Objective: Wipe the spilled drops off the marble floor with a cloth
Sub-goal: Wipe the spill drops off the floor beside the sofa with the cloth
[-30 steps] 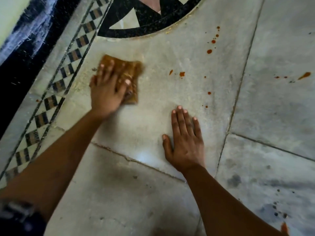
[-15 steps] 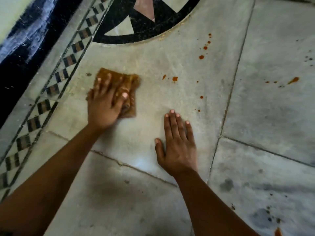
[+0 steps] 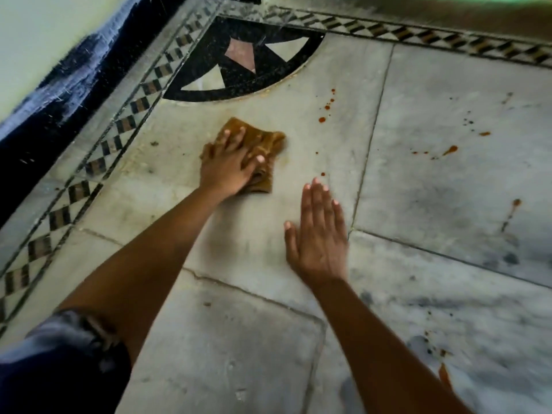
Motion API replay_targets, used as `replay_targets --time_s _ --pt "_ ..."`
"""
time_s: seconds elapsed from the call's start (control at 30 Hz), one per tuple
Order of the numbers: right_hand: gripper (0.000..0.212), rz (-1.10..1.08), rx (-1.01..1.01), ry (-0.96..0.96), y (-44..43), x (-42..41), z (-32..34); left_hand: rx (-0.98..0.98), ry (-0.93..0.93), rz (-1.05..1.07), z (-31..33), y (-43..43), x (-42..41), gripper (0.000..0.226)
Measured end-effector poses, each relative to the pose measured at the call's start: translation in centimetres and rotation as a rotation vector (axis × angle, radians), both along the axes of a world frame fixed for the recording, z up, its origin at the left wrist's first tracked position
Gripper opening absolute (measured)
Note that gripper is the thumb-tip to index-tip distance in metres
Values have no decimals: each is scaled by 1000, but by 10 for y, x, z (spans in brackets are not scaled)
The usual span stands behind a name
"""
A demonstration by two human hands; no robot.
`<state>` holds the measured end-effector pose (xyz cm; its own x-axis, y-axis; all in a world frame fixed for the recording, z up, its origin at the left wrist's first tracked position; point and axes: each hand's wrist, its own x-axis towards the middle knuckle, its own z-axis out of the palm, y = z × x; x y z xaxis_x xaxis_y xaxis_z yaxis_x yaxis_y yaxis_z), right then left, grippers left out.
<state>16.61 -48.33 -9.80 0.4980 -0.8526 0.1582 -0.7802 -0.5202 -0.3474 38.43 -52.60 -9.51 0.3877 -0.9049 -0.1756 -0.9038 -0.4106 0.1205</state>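
Cloth (image 3: 266, 142) has slid right vs. a sec ago, and the two drops that sat just right of it are now gone. Only a faint yellowish smear shows at its right edge, so that patch looks done. Left hand (image 3: 228, 167) lies on top of the cloth w/ fingers spread & pressing, holding nothing else. Right hand (image 3: 319, 234) is flat on the marble floor (image 3: 245, 243) w/ fingers straight, empty, prob. a brace. Drops (image 3: 322, 119) upper centre are untouched, one more sits just past the right fingertips, and others lie on the slab right of the joint (image 3: 369, 144). Plenty left to wipe. Room is open to the right & up. The black inlay (image 3: 215, 82) and checked border strip (image 3: 125, 124) close off top & left, and a crack (image 3: 239, 289) below could snag the cloth.
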Motion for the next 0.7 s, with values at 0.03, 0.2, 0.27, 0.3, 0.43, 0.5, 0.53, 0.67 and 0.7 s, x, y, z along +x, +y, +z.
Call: replay_targets --time_s 0.03,0.2,0.27,0.3,0.43,0.5,0.53,0.67,0.7 --pt "65 -32 -16 9 -16 -9 1 25 2 80 1 -7 11 56" --pt "73 -96 64 155 -103 -39 -8 1 96 289 3 -85 -7 63" --pt "74 -122 78 166 -113 -41 -20 -39 57 156 -5 -88 -38 66" --pt "74 -128 81 162 -118 -38 -26 -69 28 69 -12 -79 -48 68" --pt "73 -127 92 133 -118 -38 -26 -183 0 -184 -13 4 -53 70" --pt "73 -131 111 124 -118 -38 -22 -172 -8 -91 -12 9 -28 68" --pt "73 -127 122 141 -117 -37 -22 -153 -13 -6 -12 -2 -16 66" --pt "74 -123 165 148 -118 -38 -20 -62 7 215 -8 -100 -1 62" --pt "74 -125 168 142 -118 -38 -20 -51 18 218 -7 -120 -3 62"
